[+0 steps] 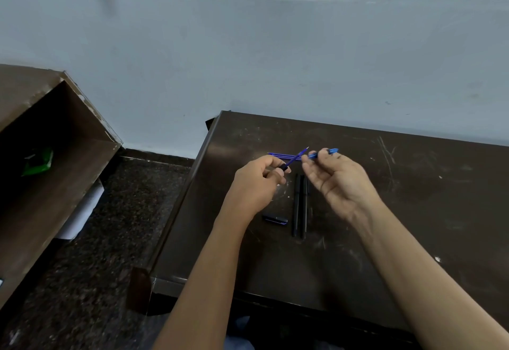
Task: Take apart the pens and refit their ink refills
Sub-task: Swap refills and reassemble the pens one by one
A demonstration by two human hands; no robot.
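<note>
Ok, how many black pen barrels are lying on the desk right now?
2. The black pen barrels lie side by side between the hands, ends pointing toward the wall. A short black cap lies left of them; others may hide under the hands.

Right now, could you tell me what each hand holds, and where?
Left hand grips the thin blue refill at its black base; right hand pinches the blue pen piece mid-length.

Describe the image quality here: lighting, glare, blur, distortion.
Head view: dim, even light with soft shadows; a faint sheen on the dark table at its far left corner; wide-angle bending bows the table edges; right hand slightly motion-blurred, left hand sharper.
</note>
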